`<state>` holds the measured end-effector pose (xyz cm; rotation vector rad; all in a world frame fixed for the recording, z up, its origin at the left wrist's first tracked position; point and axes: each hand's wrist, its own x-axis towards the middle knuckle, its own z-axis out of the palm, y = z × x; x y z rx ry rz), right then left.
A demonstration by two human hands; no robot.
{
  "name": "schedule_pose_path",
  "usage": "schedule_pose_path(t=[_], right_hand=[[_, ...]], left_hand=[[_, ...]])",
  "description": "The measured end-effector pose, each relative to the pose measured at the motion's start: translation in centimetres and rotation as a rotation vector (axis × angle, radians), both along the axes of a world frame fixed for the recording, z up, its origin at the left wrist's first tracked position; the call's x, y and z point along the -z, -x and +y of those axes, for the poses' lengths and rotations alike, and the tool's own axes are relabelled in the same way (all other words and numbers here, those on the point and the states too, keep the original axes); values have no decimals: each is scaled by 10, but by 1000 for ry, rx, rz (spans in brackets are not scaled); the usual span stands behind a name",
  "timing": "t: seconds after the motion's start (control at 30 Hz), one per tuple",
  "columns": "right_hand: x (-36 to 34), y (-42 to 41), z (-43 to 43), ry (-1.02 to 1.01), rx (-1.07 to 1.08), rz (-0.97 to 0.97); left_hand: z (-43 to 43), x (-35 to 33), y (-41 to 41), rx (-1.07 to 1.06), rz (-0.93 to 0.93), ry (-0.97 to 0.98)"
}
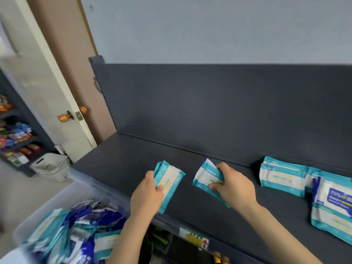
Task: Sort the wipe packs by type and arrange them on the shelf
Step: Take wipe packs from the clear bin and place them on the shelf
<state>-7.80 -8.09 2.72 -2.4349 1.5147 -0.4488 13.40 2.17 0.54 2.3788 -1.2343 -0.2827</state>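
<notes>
My left hand point(146, 195) grips a teal-and-white wipe pack point(169, 182) over the dark shelf point(118, 168), thumb across its face. To the right, my right hand point(231, 185) grips another teal-and-white wipe pack point(204, 177), tilted above the shelf. A stack of similar teal packs point(282, 176) lies flat on the shelf at the right. Beside it, at the right edge, lie larger packs with a blue label point(335, 199). A clear bin point(62, 235) at lower left holds several mixed teal and blue packs.
The shelf's back panel point(209, 103) rises behind the packs. A price tag point(194, 237) hangs on the shelf's front edge. An open door point(57, 92) with orange knobs stands at the left, with a white basket point(51, 165) and a snack rack point(15, 138) beyond it.
</notes>
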Motion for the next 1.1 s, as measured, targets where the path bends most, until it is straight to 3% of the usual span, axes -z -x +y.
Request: schedule_pose_path(t=[0.33,0.73,1.1], right_hand=[[20,-133,61,-138,-166,-67],[52,-251,116,-216,-357,61],[118,-354,137,-398,-448,148]], left_hand=[[84,20,-97,-335,71,72],[179,74,-187,-643,245,26],[218,119,-267,-760,332,19]])
